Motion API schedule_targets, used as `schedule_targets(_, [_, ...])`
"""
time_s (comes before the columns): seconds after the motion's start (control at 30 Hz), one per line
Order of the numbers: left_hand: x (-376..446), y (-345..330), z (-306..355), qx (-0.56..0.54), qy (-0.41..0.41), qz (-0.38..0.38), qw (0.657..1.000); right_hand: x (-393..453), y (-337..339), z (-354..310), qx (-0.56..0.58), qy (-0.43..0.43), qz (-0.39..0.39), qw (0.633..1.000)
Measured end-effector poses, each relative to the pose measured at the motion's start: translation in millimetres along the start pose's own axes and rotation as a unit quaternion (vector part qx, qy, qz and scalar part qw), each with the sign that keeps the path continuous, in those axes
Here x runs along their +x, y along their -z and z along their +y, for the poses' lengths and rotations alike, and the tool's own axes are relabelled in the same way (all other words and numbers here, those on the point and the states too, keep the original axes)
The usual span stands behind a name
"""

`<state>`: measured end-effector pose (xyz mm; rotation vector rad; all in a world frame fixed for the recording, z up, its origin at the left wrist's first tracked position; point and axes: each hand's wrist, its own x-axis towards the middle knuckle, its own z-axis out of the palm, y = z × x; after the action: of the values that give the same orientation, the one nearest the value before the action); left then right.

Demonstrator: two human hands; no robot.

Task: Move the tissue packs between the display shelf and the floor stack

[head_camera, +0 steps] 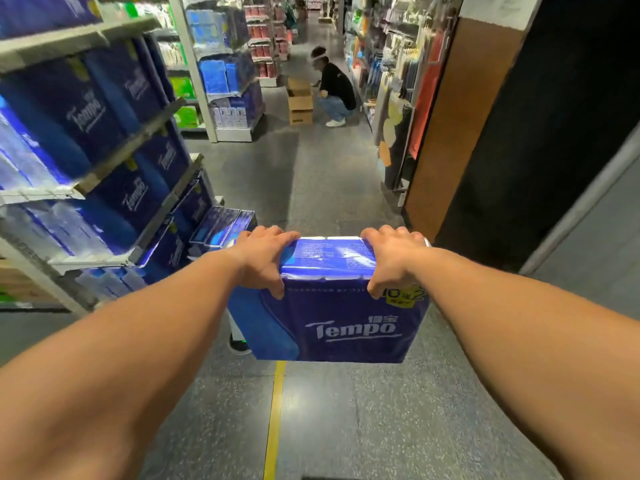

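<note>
A dark blue Tempo tissue pack (332,327) hangs in the air over the aisle floor, held by its top edge. My left hand (263,258) grips its top left corner and my right hand (391,258) grips its top right corner. The display shelf (138,140) on the left carries several more blue Tempo packs on its tiers. A low stack of tissue packs (221,225) stands on the floor at the shelf's end, just beyond my left hand.
A person (334,88) crouches by cardboard boxes (299,102) farther down the aisle. Product racks (398,64) and a brown pillar (464,126) line the right side. A yellow line (275,420) runs along the grey floor. My shoe (237,342) shows under the pack.
</note>
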<state>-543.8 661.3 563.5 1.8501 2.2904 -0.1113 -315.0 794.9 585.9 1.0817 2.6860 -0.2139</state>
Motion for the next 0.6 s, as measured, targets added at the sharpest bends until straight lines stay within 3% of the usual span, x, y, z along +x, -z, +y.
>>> schedule_targets(0.6, [411.0, 120.0, -185.7, -0.014, 0.046, 0.007, 0.999, 459.7, 156.9, 81.2, -0.019, 0.046, -0.016, 0.999])
